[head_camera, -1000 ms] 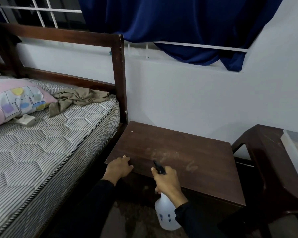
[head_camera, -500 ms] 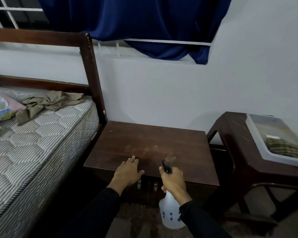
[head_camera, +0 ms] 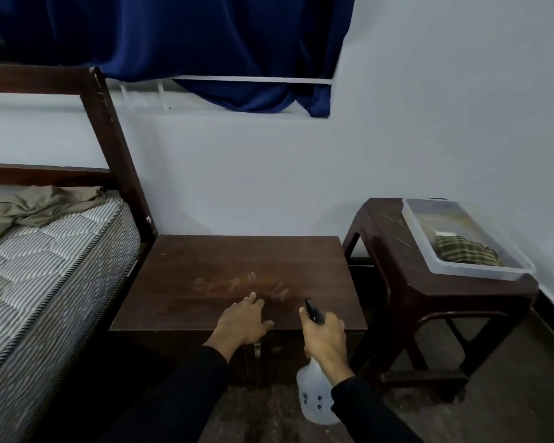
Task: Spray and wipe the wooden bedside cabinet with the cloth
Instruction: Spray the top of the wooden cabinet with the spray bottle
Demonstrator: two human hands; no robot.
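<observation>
The dark wooden bedside cabinet (head_camera: 237,260) stands between the bed and a stool, with pale smears on the middle of its top. My left hand (head_camera: 245,321) lies flat on the front edge of the top, fingers spread, holding nothing. My right hand (head_camera: 325,342) grips the neck of a white spray bottle (head_camera: 314,398), whose black nozzle points over the cabinet top. A green checked cloth (head_camera: 464,252) lies in a clear plastic tub (head_camera: 480,270) on the stool at the right.
A dark plastic stool (head_camera: 397,251) stands close to the cabinet's right side. A bed with a striped mattress (head_camera: 39,276) and wooden headboard post (head_camera: 115,155) borders the left. A khaki garment (head_camera: 29,209) lies on the mattress. Blue curtain (head_camera: 189,43) hangs above.
The view has swung right, so the stool and tub show fully. My left hand slid rightward along the cabinet's front edge. My right hand keeps its hold on the spray bottle.
</observation>
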